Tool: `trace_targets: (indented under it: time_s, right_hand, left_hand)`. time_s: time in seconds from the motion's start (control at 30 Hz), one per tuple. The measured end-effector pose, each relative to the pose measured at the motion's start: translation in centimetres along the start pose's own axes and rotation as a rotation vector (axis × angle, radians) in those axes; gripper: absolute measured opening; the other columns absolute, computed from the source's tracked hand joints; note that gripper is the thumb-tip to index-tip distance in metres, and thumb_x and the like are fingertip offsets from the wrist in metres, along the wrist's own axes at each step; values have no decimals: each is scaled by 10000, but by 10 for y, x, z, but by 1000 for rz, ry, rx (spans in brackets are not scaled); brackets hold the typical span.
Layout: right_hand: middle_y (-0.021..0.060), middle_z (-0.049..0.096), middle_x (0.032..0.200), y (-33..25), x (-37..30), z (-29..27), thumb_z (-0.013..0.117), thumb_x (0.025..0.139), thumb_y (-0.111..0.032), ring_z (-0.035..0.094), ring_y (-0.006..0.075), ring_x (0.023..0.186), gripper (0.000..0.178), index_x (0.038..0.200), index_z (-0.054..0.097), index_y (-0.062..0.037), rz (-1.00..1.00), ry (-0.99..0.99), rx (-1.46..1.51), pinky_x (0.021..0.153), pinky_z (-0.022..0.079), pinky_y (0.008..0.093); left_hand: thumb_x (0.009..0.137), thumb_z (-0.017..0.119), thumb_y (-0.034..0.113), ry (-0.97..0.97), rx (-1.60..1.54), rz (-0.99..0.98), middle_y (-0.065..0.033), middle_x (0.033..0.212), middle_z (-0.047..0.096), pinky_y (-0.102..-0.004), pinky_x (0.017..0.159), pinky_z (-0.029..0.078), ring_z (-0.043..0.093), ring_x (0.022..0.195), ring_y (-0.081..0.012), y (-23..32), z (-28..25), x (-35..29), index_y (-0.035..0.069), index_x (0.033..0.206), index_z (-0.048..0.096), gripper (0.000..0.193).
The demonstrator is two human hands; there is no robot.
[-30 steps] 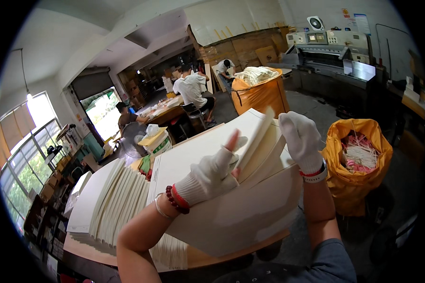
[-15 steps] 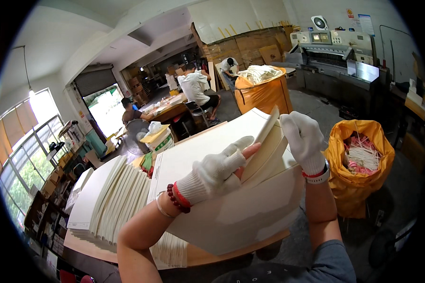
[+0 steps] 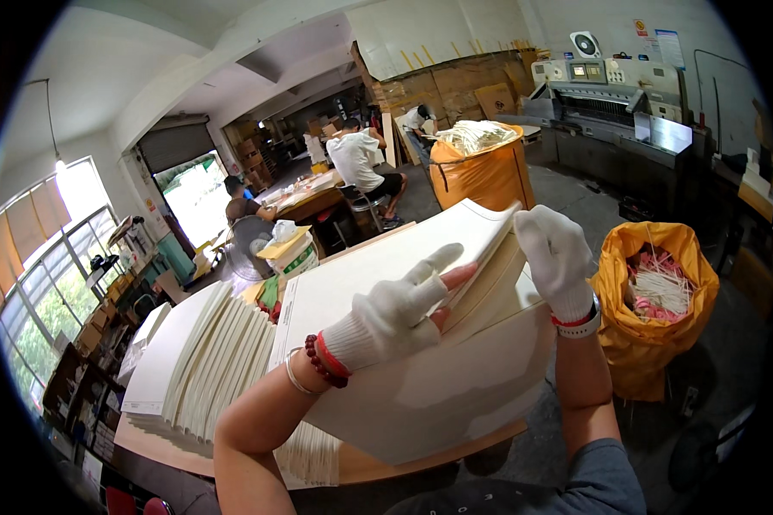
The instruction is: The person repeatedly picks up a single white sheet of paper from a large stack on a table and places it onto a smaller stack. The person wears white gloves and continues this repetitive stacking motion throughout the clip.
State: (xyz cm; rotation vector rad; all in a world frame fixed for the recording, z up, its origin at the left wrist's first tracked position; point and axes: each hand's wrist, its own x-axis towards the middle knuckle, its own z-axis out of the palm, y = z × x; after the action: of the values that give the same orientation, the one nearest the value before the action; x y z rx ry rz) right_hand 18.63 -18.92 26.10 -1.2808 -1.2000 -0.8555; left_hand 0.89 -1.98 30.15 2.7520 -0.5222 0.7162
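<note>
A thick stack of large white paper sheets [image 3: 378, 275] lies in front of me. Its right corner is bent up into a fan of curled layers. My right hand [image 3: 555, 262], in a white knitted glove, is closed in a pinch at the raised corner of the sheets. Across the stack lies my left hand [image 3: 395, 313], in a glove that leaves some fingertips bare. Its fingers are stretched out and apart, and the bare tips touch the curled edges of the sheets.
At the left, a second pile of sheets [image 3: 202, 352] is fanned in steps on the wooden board [image 3: 429, 455]. An orange sack [image 3: 653, 343] of paper strips stands right; another orange sack [image 3: 481, 176] is farther back. People sit at a far table [image 3: 305, 202]. A cutting machine [image 3: 610, 112] stands back right.
The sheet edge that stood up between my hands has leaned over, and the curled layers lie closer together. Both hands have hardly moved.
</note>
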Motion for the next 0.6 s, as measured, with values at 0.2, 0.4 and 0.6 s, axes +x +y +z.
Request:
trace_targets:
  time_s: [0.2, 0.4, 0.6]
  right_hand:
    - [77, 422, 596, 3, -1, 0, 531, 946, -44, 440, 198, 480, 114, 902, 602, 35, -135, 33, -101, 429, 338, 324]
    - [78, 424, 603, 3, -2, 0, 539, 940, -34, 433, 199, 480, 93, 907, 585, 39, -202, 65, -157, 430, 338, 328]
    - [71, 408, 591, -4, -1, 2, 536, 946, -38, 403, 192, 476, 124, 859, 572, 43, -42, 56, -42, 445, 334, 333]
  left_hand:
    - [761, 745, 10, -217, -155, -99, -94, 1071, 656, -321, 869, 516, 657, 967, -242, -3, -11, 1, 78, 1232, 630, 489]
    - [754, 802, 55, -106, -184, -105, -156, 1339, 564, -338, 917, 521, 636, 1096, -295, 6, -9, 3, 41, 1082, 627, 372]
    - [773, 726, -11, -50, -192, -86, -217, 1399, 525, -350, 918, 522, 636, 1107, -326, 4, -6, -1, 60, 1113, 661, 354]
